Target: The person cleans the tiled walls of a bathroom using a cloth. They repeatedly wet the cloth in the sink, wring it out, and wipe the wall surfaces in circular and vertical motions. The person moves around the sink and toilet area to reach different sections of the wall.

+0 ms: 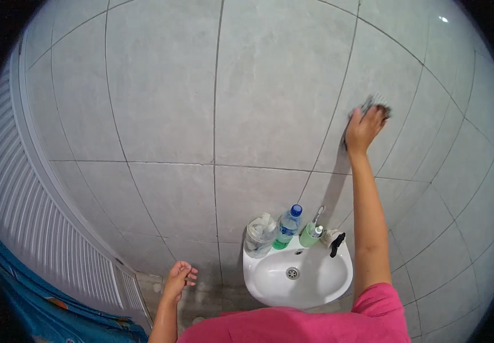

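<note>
My right arm stretches up, and my right hand [363, 129] presses a crumpled grey and dark cloth [376, 100] against the grey tiled wall [270, 86]. Part of the cloth shows above the fingertips and a dark edge shows by the wrist; the palm hides the rest. Low on the left, my left hand [179, 280] hangs in the air with its fingers loosely bent and apart. It holds nothing and is away from the white washbasin [263, 295].
On the basin's back ledge stand a clear container [259, 235] with whitish stuff inside, a blue-capped plastic bottle [287, 227] and a green cup [309, 236] with a toothbrush and tube. A black tap handle [337, 244] is at right. A ribbed white door [47, 228] and blue cloth [47, 306] are at left.
</note>
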The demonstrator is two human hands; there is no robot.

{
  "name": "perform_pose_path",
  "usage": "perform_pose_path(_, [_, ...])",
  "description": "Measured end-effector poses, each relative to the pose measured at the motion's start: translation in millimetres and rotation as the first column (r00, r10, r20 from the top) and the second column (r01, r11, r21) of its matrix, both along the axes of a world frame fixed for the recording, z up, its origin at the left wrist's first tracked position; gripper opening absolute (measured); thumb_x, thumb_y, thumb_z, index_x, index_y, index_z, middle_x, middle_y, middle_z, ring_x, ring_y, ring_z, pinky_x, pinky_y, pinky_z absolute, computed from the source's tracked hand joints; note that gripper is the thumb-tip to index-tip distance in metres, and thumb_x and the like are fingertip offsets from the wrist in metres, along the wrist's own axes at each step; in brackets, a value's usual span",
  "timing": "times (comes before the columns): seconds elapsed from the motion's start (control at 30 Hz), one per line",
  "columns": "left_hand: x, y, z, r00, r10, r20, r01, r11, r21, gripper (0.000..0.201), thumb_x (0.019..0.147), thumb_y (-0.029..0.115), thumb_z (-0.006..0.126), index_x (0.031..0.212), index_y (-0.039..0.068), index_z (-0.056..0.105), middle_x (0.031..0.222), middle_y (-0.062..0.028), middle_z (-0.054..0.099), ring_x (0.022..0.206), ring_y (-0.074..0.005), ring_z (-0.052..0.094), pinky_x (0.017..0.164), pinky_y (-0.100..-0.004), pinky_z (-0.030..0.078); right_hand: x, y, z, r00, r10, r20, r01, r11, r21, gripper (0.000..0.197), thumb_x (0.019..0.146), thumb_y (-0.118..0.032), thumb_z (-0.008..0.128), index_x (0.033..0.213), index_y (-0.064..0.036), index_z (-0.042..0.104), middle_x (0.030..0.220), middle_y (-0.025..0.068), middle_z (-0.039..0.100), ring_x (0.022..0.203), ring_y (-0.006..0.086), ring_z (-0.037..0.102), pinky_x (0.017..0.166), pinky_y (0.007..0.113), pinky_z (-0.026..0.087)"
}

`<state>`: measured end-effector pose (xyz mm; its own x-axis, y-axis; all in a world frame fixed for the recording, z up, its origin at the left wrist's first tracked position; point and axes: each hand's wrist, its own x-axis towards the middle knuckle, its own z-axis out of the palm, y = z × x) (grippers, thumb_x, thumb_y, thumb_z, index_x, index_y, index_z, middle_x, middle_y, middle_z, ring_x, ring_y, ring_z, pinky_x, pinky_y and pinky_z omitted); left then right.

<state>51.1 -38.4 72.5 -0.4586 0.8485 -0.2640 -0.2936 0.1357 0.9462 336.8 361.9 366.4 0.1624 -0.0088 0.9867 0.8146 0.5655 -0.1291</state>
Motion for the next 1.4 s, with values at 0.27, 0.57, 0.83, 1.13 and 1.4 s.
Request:
perform_pose_path(0.27, [1,32,5,0.996,-0.071,-0.046,0.071,0.997,0.017,0.009,0.085,0.019,0.046,0.089,0.011,0.046,0.085,-0.0060,0.057,0.071,-0.0128,0.051,0.058,-0.0260,0.043,-125,-78,-11,0.936,0.103,0.337,-0.109,0.994,-0.001,0.037,0.076,-0.032,0.049,0.099,-0.0036,0.052,0.108,0.0167,0.049,0.105,0.0336,0.042,0.097,0.054,0.018])
perform_pose_path(0.57, [5,47,-1,0.977,-0.207,-0.056,0.211,0.976,0.060,0.009,0.085,0.020,0.045,0.088,0.012,0.047,0.086,-0.0030,0.057,0.072,-0.0124,0.051,0.058,-0.0269,0.042,-96,-61,-69,0.106,0.322,0.941,-0.277,0.918,-0.284,0.041,0.066,-0.032,0.060,0.104,-0.0190,0.054,0.101,0.0054,0.052,0.107,0.0255,0.044,0.100,0.048,0.022])
perform_pose_path(0.83, [-31,6,-39,1.000,-0.020,-0.005,0.020,0.999,0.024,0.009,0.084,0.021,0.048,0.085,0.012,0.048,0.081,-0.0022,0.057,0.069,-0.0112,0.051,0.058,-0.0263,0.042,-148,-71,80,0.974,-0.011,0.226,-0.036,0.979,0.202,0.042,0.077,-0.035,0.048,0.109,-0.0074,0.049,0.112,0.0183,0.048,0.109,0.0344,0.041,0.098,0.055,0.014])
perform_pose_path(1.13, [-52,3,-34,0.998,-0.035,-0.043,0.038,0.997,0.068,0.012,0.083,0.021,0.047,0.087,0.010,0.047,0.083,-0.0038,0.058,0.070,-0.0122,0.052,0.060,-0.0255,0.041,-249,-136,-112,0.280,0.459,0.843,-0.431,0.845,-0.317,0.031,0.070,-0.024,0.056,0.099,-0.0154,0.057,0.100,0.0058,0.051,0.101,0.0237,0.044,0.100,0.044,0.023])
perform_pose_path(1.4, [-93,-48,-33,0.981,0.143,-0.131,-0.134,0.988,0.076,0.012,0.084,0.020,0.048,0.089,0.009,0.047,0.083,-0.0043,0.058,0.067,-0.0119,0.052,0.060,-0.0251,0.041,-204,-112,-18,0.268,0.367,0.891,-0.278,0.915,-0.293,0.038,0.065,-0.021,0.060,0.102,-0.0144,0.057,0.107,0.0074,0.054,0.107,0.0259,0.044,0.101,0.047,0.019])
